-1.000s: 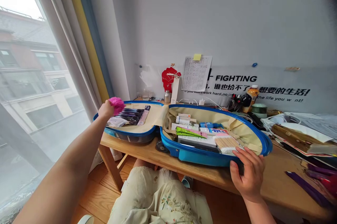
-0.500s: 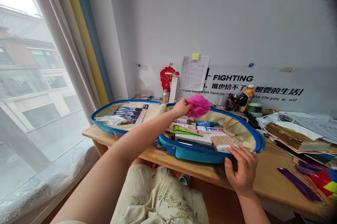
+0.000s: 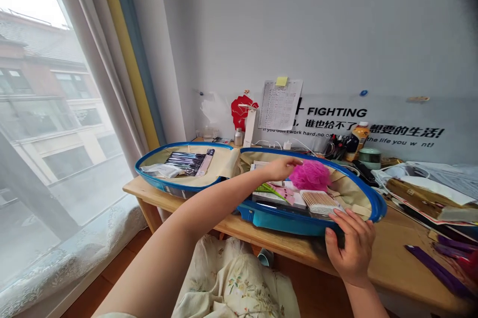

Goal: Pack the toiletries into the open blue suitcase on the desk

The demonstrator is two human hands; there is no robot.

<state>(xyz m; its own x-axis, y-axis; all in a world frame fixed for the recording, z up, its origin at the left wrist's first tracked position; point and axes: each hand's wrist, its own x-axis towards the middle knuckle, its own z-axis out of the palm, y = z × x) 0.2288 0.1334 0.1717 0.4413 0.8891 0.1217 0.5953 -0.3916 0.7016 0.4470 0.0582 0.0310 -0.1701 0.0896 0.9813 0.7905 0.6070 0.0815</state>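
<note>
My left hand (image 3: 281,168) reaches across the open blue suitcase (image 3: 295,223), its fingers closed at the near left side of a pink mesh bath puff (image 3: 310,176). The puff is low over the right half, among the things packed there. Below it lie a bundle of cotton swabs (image 3: 320,202) and green and pink packets (image 3: 277,191); my left forearm hides part of the contents. At the front right rim rests my right hand (image 3: 351,245), fingers apart, the tips beside the swabs and nothing held.
The suitcase's left half holds a dark pack (image 3: 186,162) and a clear plastic bag (image 3: 160,171). On the wooden desk (image 3: 396,253), papers and a brown pouch (image 3: 414,196) lie at right, with purple strips (image 3: 436,268) nearer. An orange bottle (image 3: 359,141) stands behind.
My left hand has carried the bath puff right and down into the suitcase's right half. My right hand stays at the rim. The view has shifted slightly.
</note>
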